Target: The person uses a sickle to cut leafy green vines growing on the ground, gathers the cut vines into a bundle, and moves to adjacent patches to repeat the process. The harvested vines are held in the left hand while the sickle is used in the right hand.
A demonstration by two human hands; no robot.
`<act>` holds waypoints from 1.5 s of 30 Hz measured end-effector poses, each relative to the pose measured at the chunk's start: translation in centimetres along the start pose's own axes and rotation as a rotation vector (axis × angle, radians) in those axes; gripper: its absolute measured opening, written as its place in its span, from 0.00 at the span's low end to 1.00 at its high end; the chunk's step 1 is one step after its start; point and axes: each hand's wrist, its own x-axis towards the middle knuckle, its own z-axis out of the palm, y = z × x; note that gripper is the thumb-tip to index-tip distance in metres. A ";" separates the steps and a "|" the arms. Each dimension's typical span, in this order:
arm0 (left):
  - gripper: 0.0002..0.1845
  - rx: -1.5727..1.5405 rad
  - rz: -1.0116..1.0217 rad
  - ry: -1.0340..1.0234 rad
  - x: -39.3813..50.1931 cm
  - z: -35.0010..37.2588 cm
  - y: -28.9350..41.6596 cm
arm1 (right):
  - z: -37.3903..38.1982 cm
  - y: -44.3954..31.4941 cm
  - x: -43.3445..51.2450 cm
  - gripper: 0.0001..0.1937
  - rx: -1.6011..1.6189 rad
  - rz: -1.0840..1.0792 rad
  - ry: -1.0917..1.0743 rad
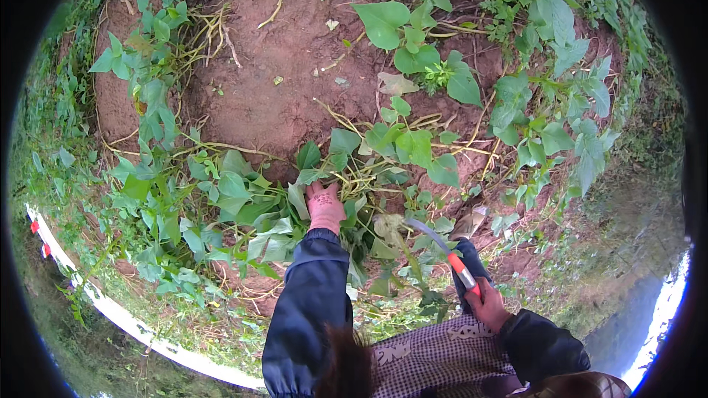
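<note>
My left hand (324, 207), in a pink glove, reaches down among the leafy vines (243, 193); its fingertips are partly hidden by leaves, so its grasp cannot be made out. Just ahead of it lies a cluster of pale green stems (359, 177). My right hand (488, 305) is closed around the red and silver handle of a sickle (464, 272), low on the right. The sickle's curved blade points up and left, its tip end beside a clump of pale plant matter (390, 228) to the right of my left hand.
Bare reddish soil (265, 83) spreads beyond the hands. More vines with broad heart-shaped leaves (417, 146) grow at the centre and right. Cut-looking stems (274, 5) lie on the soil. A checked apron (442, 356) and a dark shoe or trouser leg (473, 260) show near the sickle.
</note>
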 end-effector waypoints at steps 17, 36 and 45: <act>0.30 -0.080 0.528 0.065 -15.1 -5.1 -2.1 | -1.5 -11.1 4.8 0.24 -0.243 -0.281 -0.024; 0.35 0.322 0.327 -0.255 -22.0 -14.3 -17.1 | -1.3 -12.8 5.0 0.23 -0.196 -0.492 0.046; 0.18 0.442 0.269 0.059 -9.4 -6.5 -10.8 | 2.1 -20.8 10.5 0.25 -0.373 -0.295 -0.344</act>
